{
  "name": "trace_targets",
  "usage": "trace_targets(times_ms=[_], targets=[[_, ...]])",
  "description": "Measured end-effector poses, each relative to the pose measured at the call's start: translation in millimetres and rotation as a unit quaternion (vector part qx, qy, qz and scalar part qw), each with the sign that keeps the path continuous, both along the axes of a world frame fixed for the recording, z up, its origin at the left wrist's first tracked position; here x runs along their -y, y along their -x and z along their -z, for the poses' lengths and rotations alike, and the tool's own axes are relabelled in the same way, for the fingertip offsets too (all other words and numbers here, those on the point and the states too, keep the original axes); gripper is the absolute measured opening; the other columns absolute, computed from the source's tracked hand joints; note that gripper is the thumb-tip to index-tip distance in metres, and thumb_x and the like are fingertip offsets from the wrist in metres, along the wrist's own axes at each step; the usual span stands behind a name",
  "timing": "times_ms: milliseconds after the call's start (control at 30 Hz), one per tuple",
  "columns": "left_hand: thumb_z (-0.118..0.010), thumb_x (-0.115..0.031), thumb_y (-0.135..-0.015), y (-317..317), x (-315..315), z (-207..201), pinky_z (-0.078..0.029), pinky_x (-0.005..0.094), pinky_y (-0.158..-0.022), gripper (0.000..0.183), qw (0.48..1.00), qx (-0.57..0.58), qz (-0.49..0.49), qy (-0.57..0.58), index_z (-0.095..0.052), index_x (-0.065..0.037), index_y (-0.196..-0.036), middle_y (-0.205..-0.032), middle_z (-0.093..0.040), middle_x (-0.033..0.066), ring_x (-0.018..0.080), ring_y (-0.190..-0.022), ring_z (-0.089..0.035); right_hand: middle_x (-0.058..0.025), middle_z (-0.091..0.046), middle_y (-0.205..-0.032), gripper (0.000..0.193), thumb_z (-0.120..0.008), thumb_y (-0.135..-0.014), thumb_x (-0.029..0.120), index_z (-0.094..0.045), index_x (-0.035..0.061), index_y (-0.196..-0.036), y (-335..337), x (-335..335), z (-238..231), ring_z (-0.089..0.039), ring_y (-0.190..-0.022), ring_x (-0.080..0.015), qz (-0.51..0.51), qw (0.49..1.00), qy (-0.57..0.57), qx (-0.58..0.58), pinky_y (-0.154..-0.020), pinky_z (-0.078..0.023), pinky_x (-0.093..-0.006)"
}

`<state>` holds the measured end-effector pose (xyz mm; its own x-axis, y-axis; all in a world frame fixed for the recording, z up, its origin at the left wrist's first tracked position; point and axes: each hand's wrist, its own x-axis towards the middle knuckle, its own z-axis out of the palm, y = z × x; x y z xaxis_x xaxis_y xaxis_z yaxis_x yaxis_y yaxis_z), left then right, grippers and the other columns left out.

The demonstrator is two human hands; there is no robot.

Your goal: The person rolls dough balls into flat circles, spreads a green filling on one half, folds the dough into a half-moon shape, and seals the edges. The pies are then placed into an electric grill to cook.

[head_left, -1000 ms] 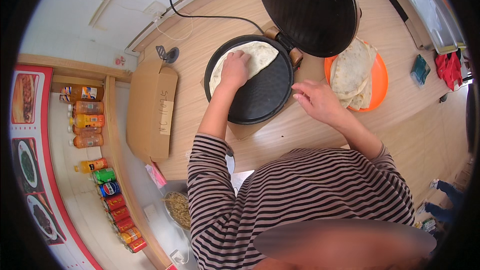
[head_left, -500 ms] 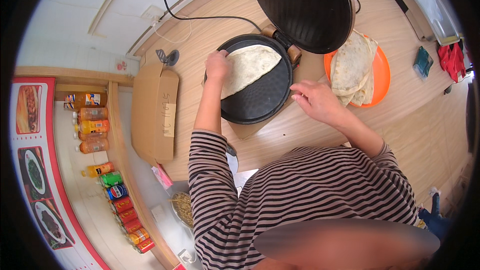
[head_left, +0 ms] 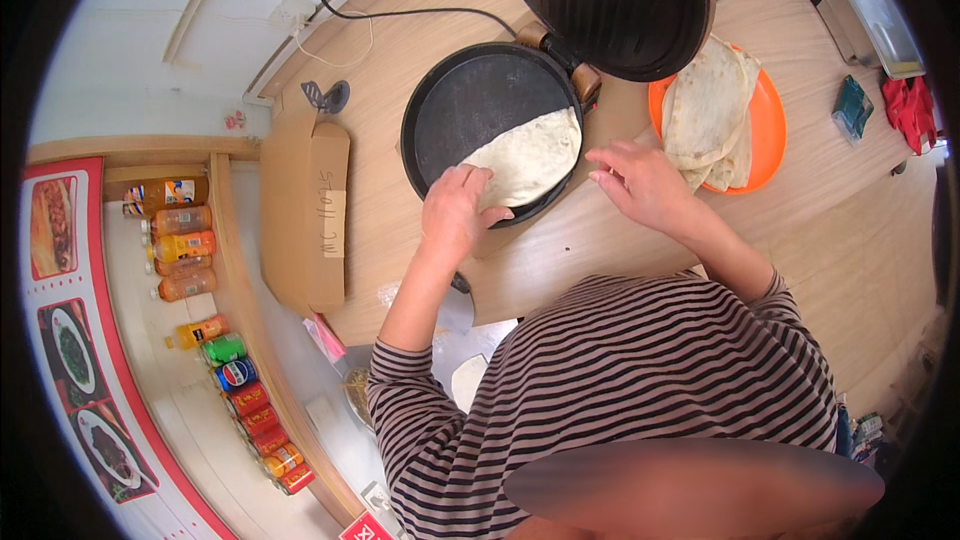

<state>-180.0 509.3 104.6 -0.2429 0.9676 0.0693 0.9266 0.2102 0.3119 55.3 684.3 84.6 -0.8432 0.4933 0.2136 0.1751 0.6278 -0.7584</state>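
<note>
A half-round pale flatbread (head_left: 535,155) lies in the lower right part of the round black griddle pan (head_left: 445,105). My left hand (head_left: 455,212) is at the flatbread's left end, over the pan's near rim. Its fingertips touch the dough and its thumb is spread away from them. Just right of the pan hovers my right hand (head_left: 640,185), empty, with thumb and fingers apart. Hinged at the pan's far right, the ridged black lid (head_left: 620,5) stands raised. Several flatbreads (head_left: 705,110) are piled on an orange plate (head_left: 768,140) to the right.
A cardboard box (head_left: 300,215) stands left of the pan. Behind it sits a dark slotted utensil (head_left: 322,97). A black power cord (head_left: 430,12) runs across the back of the wooden table (head_left: 560,260). Bottles and cans (head_left: 185,248) line a shelf at left. A teal packet (head_left: 853,110) lies far right.
The flatbread has shifted from the pan's upper part to its lower right. My left hand has come down to the near rim, its thumb spreading. My right hand has barely moved.
</note>
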Motion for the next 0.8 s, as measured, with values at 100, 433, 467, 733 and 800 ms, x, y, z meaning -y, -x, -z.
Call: trace_targets(times_ms=[100,433,467,733,800], targets=[[-0.090,-0.016,-0.060,21.3,4.8,15.7,-0.051,0.0420,-0.088,0.053,1.000,0.000,0.003,0.011,-0.067,-0.005,-0.106,-0.107,-0.065,0.0119,0.0339,-0.102,-0.062,-0.0165,-0.065,-0.089,0.020,-0.062,-0.093,0.017,-0.065,0.0012,-0.105,4.4,3.6,0.6,-0.065,-0.079,-0.0380,-0.013,1.000,0.000,0.009,-0.071,-0.052,-0.0469],[-0.090,-0.026,-0.063,53.9,-18.7,40.2,-0.048,0.0418,-0.097,0.057,0.987,0.024,-0.129,0.093,-0.070,-0.005,-0.111,-0.114,-0.065,0.0122,0.0324,-0.112,-0.058,-0.0111,-0.062,-0.094,0.015,-0.070,-0.081,0.013,-0.070,0.0046,-0.095,78.1,-16.7,20.6,-0.056,-0.100,-0.0285,-0.044,0.966,-0.241,0.083,-0.091,-0.041,-0.0402],[-0.089,-0.025,-0.064,55.0,-19.8,38.0,-0.048,0.0420,-0.096,0.054,0.988,0.014,-0.125,0.087,-0.070,-0.005,-0.111,-0.113,-0.065,0.0120,0.0326,-0.111,-0.058,-0.0107,-0.062,-0.093,0.013,-0.068,-0.081,0.012,-0.070,0.0048,-0.092,88.4,-20.0,23.6,-0.056,-0.100,-0.0275,-0.046,0.957,-0.268,0.105,-0.092,-0.041,-0.0398],[-0.076,-0.013,-0.077,47.9,1.4,35.2,-0.050,0.0423,-0.092,0.033,0.993,0.022,-0.104,0.054,-0.070,-0.006,-0.109,-0.110,-0.065,0.0111,0.0330,-0.108,-0.058,-0.0103,-0.064,-0.097,0.015,-0.055,-0.086,0.009,-0.070,0.0053,-0.084,122.5,-24.8,27.4,-0.058,-0.100,-0.0267,-0.055,0.933,-0.329,0.137,-0.093,-0.041,-0.0388],[-0.074,-0.012,-0.079,43.0,9.2,36.6,-0.050,0.0419,-0.093,0.033,0.995,0.024,-0.094,0.040,-0.069,-0.003,-0.110,-0.113,-0.065,0.0132,0.0344,-0.107,-0.059,-0.0104,-0.064,-0.097,0.015,-0.055,-0.085,0.008,-0.070,0.0053,-0.084,116.6,-18.8,24.1,-0.059,-0.101,-0.0267,-0.075,0.938,-0.301,0.157,-0.093,-0.041,-0.0388]])
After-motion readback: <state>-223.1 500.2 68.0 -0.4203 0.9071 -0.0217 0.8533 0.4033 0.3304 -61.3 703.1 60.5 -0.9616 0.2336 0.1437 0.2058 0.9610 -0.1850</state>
